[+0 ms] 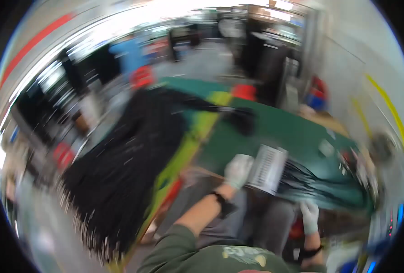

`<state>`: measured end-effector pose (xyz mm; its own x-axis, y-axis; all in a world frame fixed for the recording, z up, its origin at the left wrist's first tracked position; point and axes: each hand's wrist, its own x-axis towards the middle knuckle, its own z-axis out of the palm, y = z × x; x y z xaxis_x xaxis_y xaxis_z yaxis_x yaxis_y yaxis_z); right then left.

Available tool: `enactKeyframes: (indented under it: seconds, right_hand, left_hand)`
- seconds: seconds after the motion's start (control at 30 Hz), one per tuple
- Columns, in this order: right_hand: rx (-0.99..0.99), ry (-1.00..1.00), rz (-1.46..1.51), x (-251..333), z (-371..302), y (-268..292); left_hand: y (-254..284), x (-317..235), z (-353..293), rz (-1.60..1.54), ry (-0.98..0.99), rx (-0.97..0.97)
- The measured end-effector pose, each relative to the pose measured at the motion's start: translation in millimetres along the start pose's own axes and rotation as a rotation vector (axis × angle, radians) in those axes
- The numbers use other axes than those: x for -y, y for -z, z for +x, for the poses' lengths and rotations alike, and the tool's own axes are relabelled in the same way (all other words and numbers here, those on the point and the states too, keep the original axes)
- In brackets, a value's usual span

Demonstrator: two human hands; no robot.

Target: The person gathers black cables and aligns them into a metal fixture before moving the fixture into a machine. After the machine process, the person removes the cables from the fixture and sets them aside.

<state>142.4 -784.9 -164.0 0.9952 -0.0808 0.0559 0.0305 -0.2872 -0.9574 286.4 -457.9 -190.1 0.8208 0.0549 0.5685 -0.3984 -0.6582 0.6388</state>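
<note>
My left hand [239, 170], in a white glove, is at the near edge of the green table, right beside a pale rectangular block [269, 169] with a row of dark marks or slots. Motion blur hides how its fingers lie. From the block's right side a fan of thin black cables [315, 182] spreads over the table. Lower right, my right hand [309, 216], also white-gloved, is just off the table's near edge, close below those cables. Its fingers are too smeared to read, and nothing can be made out in it.
A thick bundle of black cables [124, 159] with pale tips covers the left side, beside a yellow-green strip [177, 170]. The green table [274, 123] carries small items at its right end. Red stools [142, 77] and a person in blue [129, 54] are beyond.
</note>
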Motion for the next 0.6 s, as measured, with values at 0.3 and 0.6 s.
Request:
enactKeyframes:
  seconds: [0.3, 0.6]
  right_hand:
    - [-1.223, -0.366, 0.048, -33.1, -273.1, 261.0]
    - [-1.563, -1.239, -0.027, -142.5, -605.4, 277.8]
  left_hand:
    - [-28.7, 28.5, 9.4, -0.772, 0.500, 0.075]
    - [-7.7, -27.3, -7.3, -0.619, 0.239, 0.026]
